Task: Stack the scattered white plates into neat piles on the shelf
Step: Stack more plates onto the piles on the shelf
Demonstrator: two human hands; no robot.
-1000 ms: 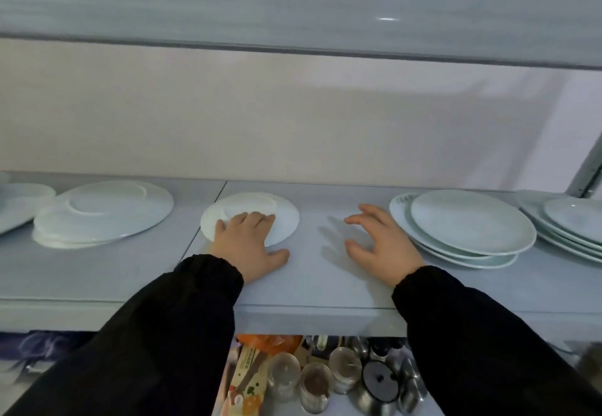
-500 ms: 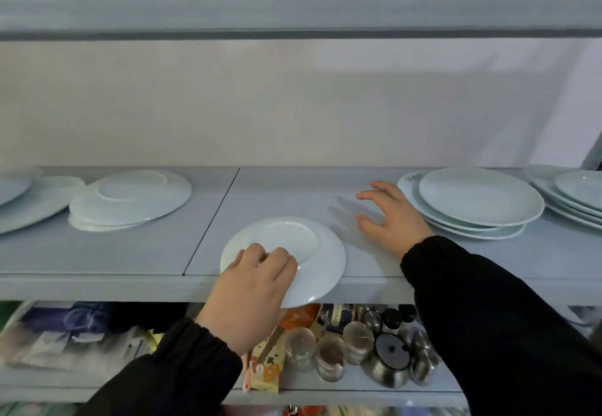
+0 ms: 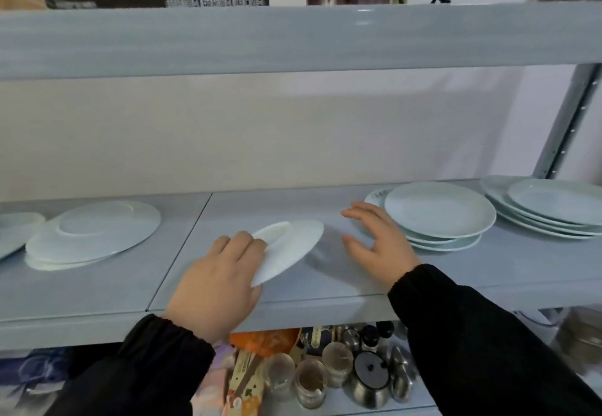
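Progress: your left hand [image 3: 216, 280] now pinches the small round white plate [image 3: 286, 249] by its near rim, tilted off the grey shelf [image 3: 97, 288] instead of lying flat; your right hand [image 3: 379, 246], fingers spread and empty, waits beside the pale plate pile [image 3: 439, 213], its likely destination.

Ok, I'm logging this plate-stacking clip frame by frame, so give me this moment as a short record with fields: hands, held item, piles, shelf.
left hand: grips the small white plate by its near edge
small white plate: tilted, lifted off the shelf
right hand: open, empty, fingers spread beside the middle pile
left pile: upside-down plates, unevenly stacked
far right pile: several plates, cut by the frame edge
below: jars and metal pots, blurred
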